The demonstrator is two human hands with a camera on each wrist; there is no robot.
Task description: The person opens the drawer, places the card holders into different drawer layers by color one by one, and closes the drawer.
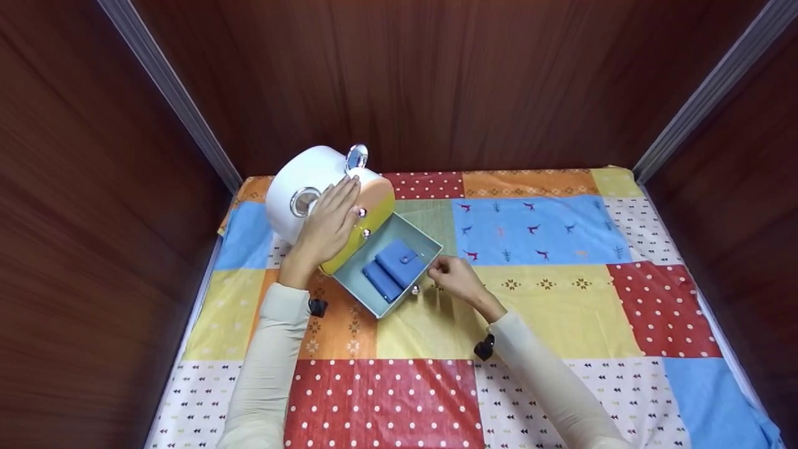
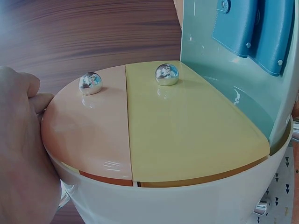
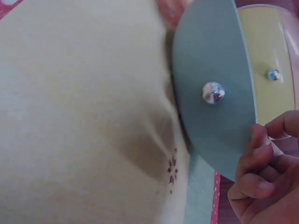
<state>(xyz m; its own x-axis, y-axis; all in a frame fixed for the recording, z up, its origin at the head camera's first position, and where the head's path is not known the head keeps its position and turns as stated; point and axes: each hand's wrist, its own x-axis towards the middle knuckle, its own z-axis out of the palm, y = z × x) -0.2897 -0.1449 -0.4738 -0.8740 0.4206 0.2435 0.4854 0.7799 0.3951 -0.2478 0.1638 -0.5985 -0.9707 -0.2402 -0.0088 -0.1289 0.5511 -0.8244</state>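
Observation:
A white, rounded drawer box (image 1: 318,165) with a peach front (image 2: 93,126) and a yellow front (image 2: 187,121) stands at the back left. Its pale green drawer (image 1: 355,287) is pulled out towards the right. Two blue wallet-like cases (image 1: 399,262) lie in it, one with a snap strap. My left hand (image 1: 327,227) rests with extended fingers on the box near its peach end. At the drawer's outer corner, my right hand (image 3: 266,172) has curled fingers and seems to pinch the edge. Round silver knobs (image 3: 213,93) sit on the fronts.
A patchwork cloth (image 1: 530,324) covers the table. Dark wood panels (image 1: 499,81) rise behind it and at both sides. A shiny silver round piece (image 1: 357,157) stands up at the back of the box. Silver feet (image 2: 261,207) stick out from the box's side.

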